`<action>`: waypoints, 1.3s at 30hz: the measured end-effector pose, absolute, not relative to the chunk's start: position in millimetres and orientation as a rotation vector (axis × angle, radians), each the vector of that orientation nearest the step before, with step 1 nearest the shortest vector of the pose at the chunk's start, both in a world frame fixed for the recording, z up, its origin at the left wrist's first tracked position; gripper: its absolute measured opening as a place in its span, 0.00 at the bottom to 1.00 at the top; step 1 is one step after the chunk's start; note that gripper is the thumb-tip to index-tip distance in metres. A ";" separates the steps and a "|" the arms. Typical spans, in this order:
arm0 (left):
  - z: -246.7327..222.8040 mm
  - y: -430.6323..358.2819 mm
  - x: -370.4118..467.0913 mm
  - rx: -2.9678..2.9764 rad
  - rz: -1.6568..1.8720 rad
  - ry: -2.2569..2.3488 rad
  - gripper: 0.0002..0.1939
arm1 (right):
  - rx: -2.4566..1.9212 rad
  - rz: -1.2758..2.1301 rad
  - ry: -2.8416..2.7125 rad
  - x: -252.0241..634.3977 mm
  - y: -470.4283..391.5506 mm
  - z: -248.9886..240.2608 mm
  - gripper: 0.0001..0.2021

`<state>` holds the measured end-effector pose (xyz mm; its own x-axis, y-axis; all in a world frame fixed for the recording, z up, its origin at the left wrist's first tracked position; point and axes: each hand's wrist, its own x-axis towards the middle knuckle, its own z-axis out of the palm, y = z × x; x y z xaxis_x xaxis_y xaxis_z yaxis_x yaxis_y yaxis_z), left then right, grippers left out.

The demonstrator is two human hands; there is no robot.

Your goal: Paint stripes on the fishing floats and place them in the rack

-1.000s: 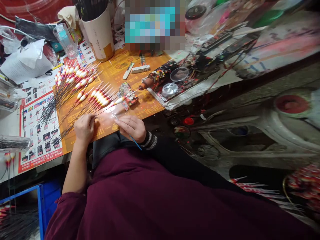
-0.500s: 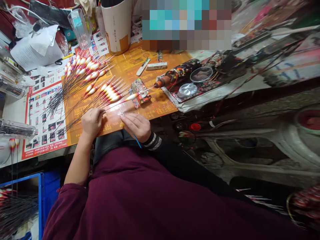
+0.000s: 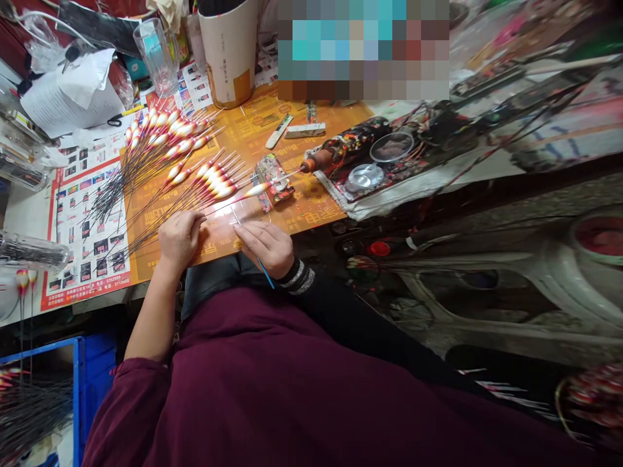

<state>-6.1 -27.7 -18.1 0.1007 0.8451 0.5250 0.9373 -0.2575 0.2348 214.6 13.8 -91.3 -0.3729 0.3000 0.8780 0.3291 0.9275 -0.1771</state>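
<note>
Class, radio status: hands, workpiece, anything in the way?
Left hand pinching float. Right hand holding brush. Float slanted; spattered block near its far end, perhaps obstructing.

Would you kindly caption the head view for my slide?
Left hand holds a bulbed stick, right hand a slim tool, at a cluttered table.

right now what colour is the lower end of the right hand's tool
The tool's lower end is blue, clearest in the head view.

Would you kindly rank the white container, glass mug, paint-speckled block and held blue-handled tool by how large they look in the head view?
Largest to smallest:
1. White container
2. Glass mug
3. Paint-speckled block
4. Blue-handled tool, thin and partly hidden by the right hand
</note>
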 end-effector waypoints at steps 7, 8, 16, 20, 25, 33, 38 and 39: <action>-17.6 -28.0 -6.1 -2.216 -0.879 -1.836 0.13 | -0.435 -0.044 -1.939 214.6 14.7 -93.5 0.20; -17.5 -28.0 -6.2 -2.216 -0.882 -1.827 0.13 | -0.433 -0.066 -1.930 214.8 14.7 -93.3 0.20; -17.7 -28.2 -5.2 -2.208 -0.863 -1.838 0.14 | -0.505 -0.005 -1.985 217.2 12.7 -96.8 0.19; -17.3 -28.1 -4.8 -2.210 -0.865 -1.832 0.14 | -0.516 -0.003 -1.998 217.7 12.5 -98.1 0.19; -17.2 -28.2 -5.2 -2.220 -0.881 -1.851 0.14 | -0.547 -0.054 -2.023 216.9 12.5 -96.3 0.18; -13.5 -29.8 -5.2 -2.245 -0.858 -1.849 0.13 | -0.447 -0.129 -1.931 215.1 12.7 -86.1 0.24; -4.1 -43.8 -18.6 -2.285 -0.872 -1.972 0.12 | -0.386 -0.091 -1.909 219.4 14.1 -87.0 0.23; -0.5 -48.5 -24.8 -2.300 -0.884 -2.029 0.11 | -0.365 -0.074 -1.910 220.2 13.8 -87.1 0.23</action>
<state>-24.8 -48.5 -0.5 0.0390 0.9294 0.3671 0.9017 -0.1910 0.3880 220.2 13.8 -87.1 -0.3187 0.2164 0.9228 0.2873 0.9498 -0.1236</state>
